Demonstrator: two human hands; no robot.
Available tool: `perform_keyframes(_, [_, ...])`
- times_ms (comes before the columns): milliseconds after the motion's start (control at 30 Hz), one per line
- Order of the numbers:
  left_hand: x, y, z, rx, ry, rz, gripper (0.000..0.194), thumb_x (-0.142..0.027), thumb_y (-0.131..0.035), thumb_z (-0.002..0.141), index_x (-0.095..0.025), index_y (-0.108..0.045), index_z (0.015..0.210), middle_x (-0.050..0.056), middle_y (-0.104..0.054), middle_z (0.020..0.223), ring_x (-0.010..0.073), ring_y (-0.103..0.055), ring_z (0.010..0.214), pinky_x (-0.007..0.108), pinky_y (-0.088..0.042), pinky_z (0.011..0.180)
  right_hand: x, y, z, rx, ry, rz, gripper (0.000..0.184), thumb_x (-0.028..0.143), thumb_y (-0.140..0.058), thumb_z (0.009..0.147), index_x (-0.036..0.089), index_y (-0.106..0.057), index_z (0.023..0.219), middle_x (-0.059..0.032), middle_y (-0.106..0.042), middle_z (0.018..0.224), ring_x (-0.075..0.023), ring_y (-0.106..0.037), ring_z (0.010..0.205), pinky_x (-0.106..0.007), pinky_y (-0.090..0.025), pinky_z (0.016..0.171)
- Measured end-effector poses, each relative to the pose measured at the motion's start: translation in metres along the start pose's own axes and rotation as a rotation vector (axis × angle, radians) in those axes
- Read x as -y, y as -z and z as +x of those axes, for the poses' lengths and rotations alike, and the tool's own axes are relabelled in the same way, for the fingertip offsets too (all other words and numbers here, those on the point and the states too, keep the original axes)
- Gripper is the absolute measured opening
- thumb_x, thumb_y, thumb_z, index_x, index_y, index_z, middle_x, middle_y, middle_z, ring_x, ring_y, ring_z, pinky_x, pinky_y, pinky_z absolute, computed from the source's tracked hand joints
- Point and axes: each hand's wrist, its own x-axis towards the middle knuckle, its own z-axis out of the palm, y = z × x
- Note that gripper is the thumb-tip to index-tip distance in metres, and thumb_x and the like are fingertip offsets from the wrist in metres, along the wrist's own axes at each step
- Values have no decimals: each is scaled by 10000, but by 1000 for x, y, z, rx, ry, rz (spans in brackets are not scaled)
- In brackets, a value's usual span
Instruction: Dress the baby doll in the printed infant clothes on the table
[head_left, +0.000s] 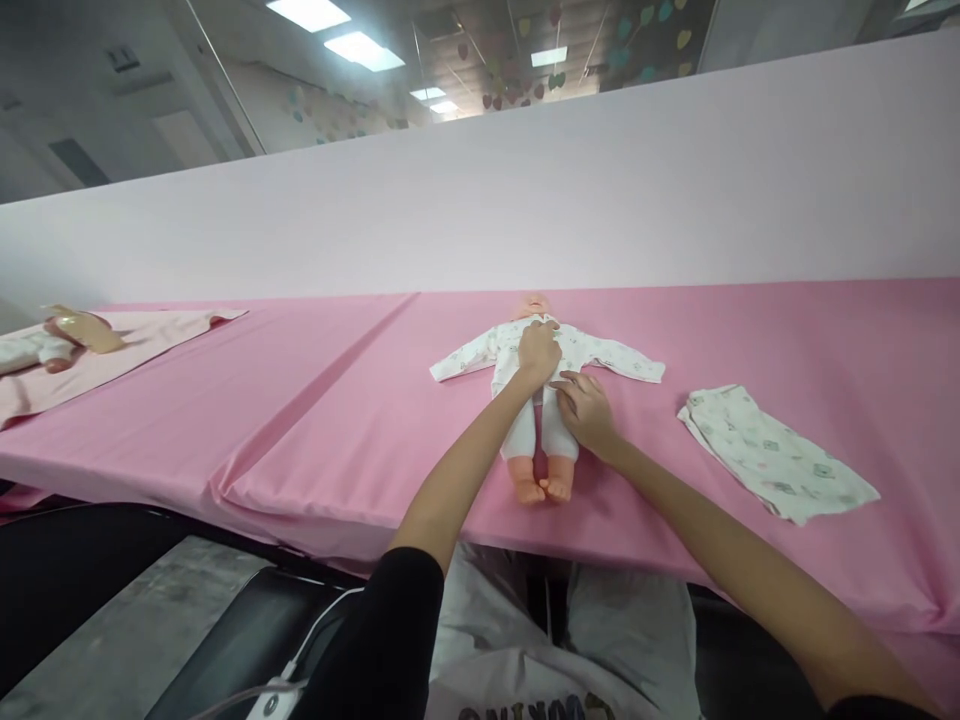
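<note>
A baby doll (556, 480) lies on its back on the pink cloth, feet toward me, its head at the far end. It wears a white printed long-sleeved top (480, 352) with both sleeves spread out sideways, and white leggings (520, 437). My left hand (539, 350) is on the upper front of the top, fingers bent onto the fabric near the neck. Lower down, my right hand (586, 408) touches the top's lower edge at the doll's waist, with thumb and fingers close together. Whatever lies between the fingertips of either hand is too small to make out.
Folded white printed baby pants (776, 455) lie to the right. At the far left, another doll (45, 350) and a beige object (88, 329) rest on a pale pink cloth (161, 330). A white wall panel (480, 210) borders the pink-covered table (360, 440).
</note>
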Motion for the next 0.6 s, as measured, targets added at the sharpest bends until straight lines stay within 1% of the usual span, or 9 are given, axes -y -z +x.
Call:
perform_keyframes(67, [1, 0, 5, 30, 46, 37, 317, -194, -532, 777, -178, -613, 1082, 97, -625, 1020, 245, -549, 1019, 365, -440, 891, 0, 0, 0, 3, -4, 9, 300, 202, -379, 886, 198, -662, 985, -101, -612, 1083, -244, -531, 1027, -419, -405, 923])
perform_keyframes(100, [3, 0, 8, 64, 59, 17, 323, -219, -552, 769, -183, -613, 1084, 81, -638, 982, 238, -558, 995, 358, -442, 882, 0, 0, 1, 3, -4, 12, 302, 198, -376, 885, 198, -662, 981, -101, -613, 1080, -243, -531, 1026, -418, -406, 922])
perform_keyframes(167, [6, 0, 14, 109, 93, -91, 333, -226, -564, 759, -202, -613, 1088, 36, -652, 908, 192, -585, 902, 311, -455, 839, -1, 0, 1, -1, -5, 12, 303, 193, -374, 882, 189, -663, 976, -103, -615, 1077, -243, -531, 1019, -412, -408, 917])
perform_keyframes(267, [12, 3, 20, 52, 186, -274, 282, -233, -533, 779, -218, -645, 1037, -3, -659, 870, 136, -595, 811, 247, -458, 772, 0, 0, 0, 1, -13, 7, 303, 190, -379, 877, 174, -662, 984, -106, -615, 1096, -244, -530, 1012, -405, -407, 915])
perform_keyframes(333, [18, 7, 18, 5, 217, -266, 239, -238, -512, 789, -220, -683, 955, -3, -662, 834, 140, -594, 811, 251, -453, 778, 2, -1, 0, 6, -24, 4, 305, 187, -381, 875, 169, -663, 989, -104, -613, 1112, -243, -529, 1011, -402, -402, 921])
perform_keyframes(400, [25, 11, 12, -30, 191, -154, 222, -240, -501, 794, -231, -705, 883, 7, -660, 796, 163, -587, 838, 287, -444, 819, 3, 0, 1, 13, -28, -6, 304, 187, -387, 872, 162, -664, 994, -105, -610, 1122, -241, -527, 1014, -399, -397, 927])
perform_keyframes(467, [31, 14, 2, -79, 142, -37, 227, -252, -491, 809, -243, -707, 876, 28, -655, 829, 189, -573, 898, 328, -428, 871, 3, 2, 3, 17, -19, -36, 302, 192, -395, 871, 151, -660, 1010, -112, -603, 1135, -243, -521, 1028, -399, -392, 931])
perform_keyframes(533, [35, 14, -12, -118, 87, 22, 248, -267, -475, 830, -251, -695, 943, 54, -640, 937, 210, -550, 978, 357, -409, 920, 1, 8, 7, 32, 4, -114, 304, 196, -398, 871, 154, -652, 1032, -116, -589, 1167, -252, -508, 1051, -423, -365, 961])
perform_keyframes(600, [38, 14, -26, -124, 27, 43, 285, -286, -460, 849, -257, -662, 1048, 71, -608, 1050, 221, -526, 1044, 369, -395, 952, -1, 17, 11, 85, 29, -230, 303, 194, -394, 871, 164, -652, 1028, -121, -587, 1170, -267, -503, 1054, -476, -299, 1013])
